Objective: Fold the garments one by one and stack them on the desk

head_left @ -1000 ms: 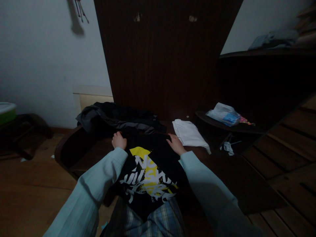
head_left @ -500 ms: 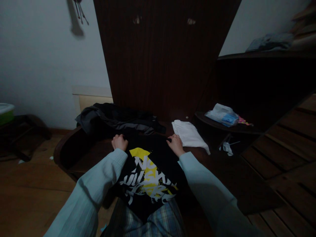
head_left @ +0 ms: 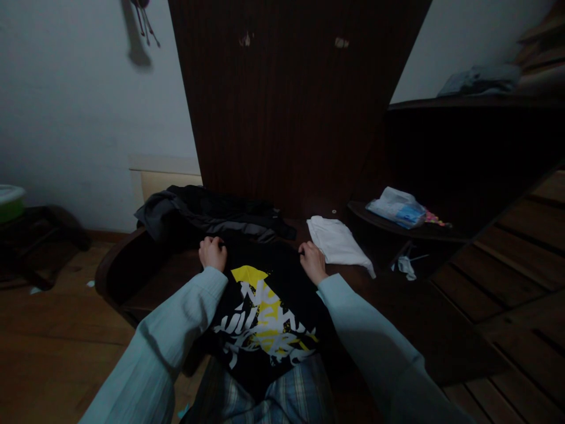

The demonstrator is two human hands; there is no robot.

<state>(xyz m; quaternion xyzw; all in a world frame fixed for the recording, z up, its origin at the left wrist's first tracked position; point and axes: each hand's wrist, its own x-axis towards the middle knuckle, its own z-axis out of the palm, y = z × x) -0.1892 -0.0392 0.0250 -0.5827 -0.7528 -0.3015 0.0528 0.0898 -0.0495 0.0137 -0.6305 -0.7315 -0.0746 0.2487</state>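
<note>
A black T-shirt (head_left: 282, 294) with a yellow and white lettered print lies spread over the dark wooden seat, its near end hanging down over my plaid-covered lap. My left hand (head_left: 212, 253) grips its far left edge with curled fingers. At the far right edge, my right hand (head_left: 313, 262) pinches the cloth the same way. Just right of that hand rests a folded white garment (head_left: 339, 241). Behind the shirt, dark grey and black clothing (head_left: 212, 212) lies in a heap. Dim light hides the shirt's outline against the wood.
To the right, a low curved shelf (head_left: 357, 211) bears a blue-and-white plastic package (head_left: 396, 207). Left of me is the curved wooden armrest (head_left: 112, 265). A green tub (head_left: 11, 203) with a pale lid stands on a dark stool at the far left. A tall dark panel (head_left: 282, 118) rises behind.
Almost nothing differs. Both hands keep their hold on the shirt's far edge, and the view has shifted very slightly.
</note>
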